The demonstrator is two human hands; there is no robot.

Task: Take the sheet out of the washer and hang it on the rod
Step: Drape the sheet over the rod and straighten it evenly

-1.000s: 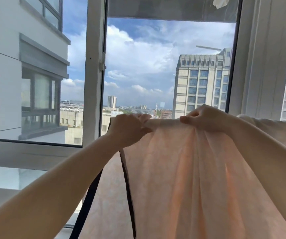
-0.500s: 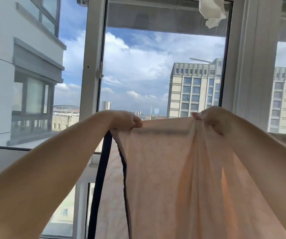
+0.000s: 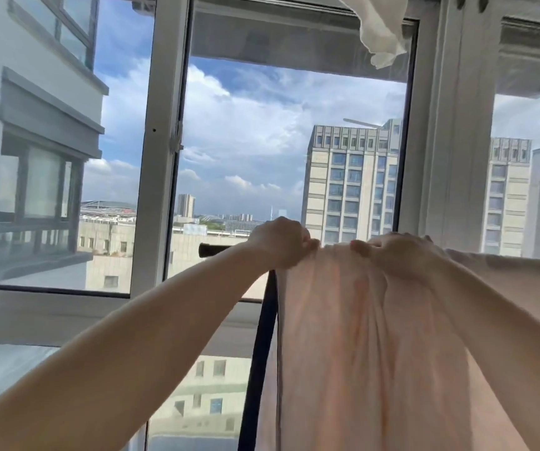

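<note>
Both hands are sitting closer together than half a second ago, when they were stretching the top edge of the sheet (image 3: 369,346) wide apart; the fabric between them is now bunching into vertical folds. The left hand (image 3: 280,244) is curling round the sheet's upper left corner, fingers tucked into the cloth, and the right hand (image 3: 392,252) is gripping the top edge just beside it, knuckles toward the camera, so how its fingertips lie is hard to make out.

The pale peach sheet is hanging down from both hands, in front of the window frame (image 3: 161,157), and its lower part is running off the bottom of the picture. More of it is stretching away to the right behind the right forearm, where its far end is cut off by the picture's edge.

Only a short dark stub of the rod (image 3: 216,250) is showing, poking out to the left of the left hand (the rest is hiding behind the hands and the cloth), so whether the sheet is resting on it cannot be told. A dark upright pole (image 3: 258,369) is running down just left of the sheet's edge. A white cloth (image 3: 379,37) is dangling at the top, its upper part out of view.
</note>
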